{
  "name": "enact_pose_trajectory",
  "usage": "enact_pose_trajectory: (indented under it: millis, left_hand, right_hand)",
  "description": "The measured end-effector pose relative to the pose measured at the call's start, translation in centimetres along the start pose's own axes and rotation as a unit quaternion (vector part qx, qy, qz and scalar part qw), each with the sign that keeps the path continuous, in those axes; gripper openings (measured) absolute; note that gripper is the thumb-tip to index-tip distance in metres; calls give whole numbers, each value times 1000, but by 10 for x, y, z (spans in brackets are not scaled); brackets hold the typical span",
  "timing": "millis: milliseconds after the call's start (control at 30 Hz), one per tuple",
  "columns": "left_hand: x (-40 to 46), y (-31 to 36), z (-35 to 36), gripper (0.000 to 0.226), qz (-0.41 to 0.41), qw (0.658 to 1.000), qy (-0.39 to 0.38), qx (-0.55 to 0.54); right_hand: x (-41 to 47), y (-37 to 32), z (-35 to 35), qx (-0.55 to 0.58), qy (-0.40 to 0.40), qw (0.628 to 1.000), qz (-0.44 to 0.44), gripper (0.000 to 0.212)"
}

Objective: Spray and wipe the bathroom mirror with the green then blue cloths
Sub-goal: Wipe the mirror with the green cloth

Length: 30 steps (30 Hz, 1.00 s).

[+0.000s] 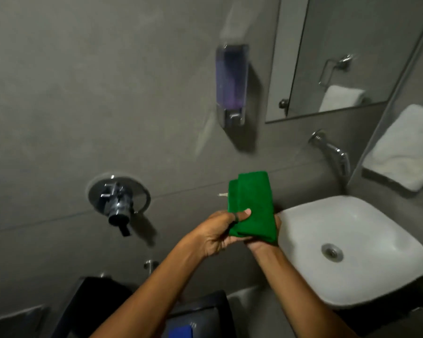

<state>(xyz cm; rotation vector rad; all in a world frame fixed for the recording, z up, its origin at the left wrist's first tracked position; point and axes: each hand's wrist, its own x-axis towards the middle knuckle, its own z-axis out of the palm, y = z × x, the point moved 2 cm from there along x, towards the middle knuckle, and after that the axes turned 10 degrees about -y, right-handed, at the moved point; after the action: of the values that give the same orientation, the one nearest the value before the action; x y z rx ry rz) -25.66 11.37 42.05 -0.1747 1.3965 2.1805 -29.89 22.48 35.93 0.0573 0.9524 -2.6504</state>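
Between wall and sink (357, 245), both my hands hold the folded green cloth (252, 206) upright: left hand (220, 232) pinches its lower edge with the thumb on top, right hand (266, 237) cups it from below and behind. Looks like folding or readying, before any wipe. Mirror (340, 57) is up right, well apart. No spray bottle visible, so the next move likely needs one found. Blue cloth (181, 331) sits low, in a dark bin. Soap dispenser (232, 84) and tap (332, 152) flank the reach.
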Motion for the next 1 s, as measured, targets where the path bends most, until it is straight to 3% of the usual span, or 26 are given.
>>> enact_pose_trajectory:
  millis: [67,133,167,233,267,300,367,400,467,533,567,633,667,700,800,900,1000]
  left_hand:
    - [3,23,24,21,12,992,19,127]
    - [1,62,46,30,32,937,56,344]
    - [-1,87,56,43,46,870,95,481]
    - [-3,141,76,57,124,700,193,676]
    - [-3,166,88,55,192,647,214,706]
    - [-3,191,100,51,261,617,210,712]
    - [-2,241,125,41,378,548,196,720]
    - [0,265,134,39,412,505,197,733]
    - [7,314,147,43,444,430,218,755]
    - [18,357,150,52,445,371,262,772]
    - [25,376,147,59,434,340,287,783]
    - [37,402,134,72,405,271,333,807]
    - [43,409,126,74,400,238,347,814]
    - [49,413,120,73,405,209,355,816]
    - [63,419,107,73,435,158,377,803]
    - [68,420,102,74,451,132,387,794]
    - [70,418,103,74,464,121,391,786]
  right_hand:
    - [8,-21,10,-132,-14,989,-58,30]
    - [13,-60,38,-231,-29,961,-149,13]
    - [16,-83,56,-368,-30,922,-120,11]
    - [23,-125,66,-485,26,839,-247,12]
    - [28,-145,66,-390,-1,884,-259,8]
    - [37,-170,62,-198,-66,945,-253,24]
    - [57,-207,54,39,-72,955,-283,54]
    - [69,-225,60,64,-56,953,-292,56]
    - [89,-250,83,-50,-8,933,-357,56]
    - [112,-258,110,-244,12,862,-444,60]
    - [129,-255,117,-374,15,797,-475,63]
    - [160,-242,125,-636,59,589,-496,63]
    - [173,-236,123,-698,97,507,-496,63]
    - [181,-233,122,-721,120,470,-495,63]
    - [200,-240,109,-721,136,444,-515,62]
    - [207,-252,94,-734,114,398,-538,61]
    - [207,-274,84,-741,103,382,-542,60]
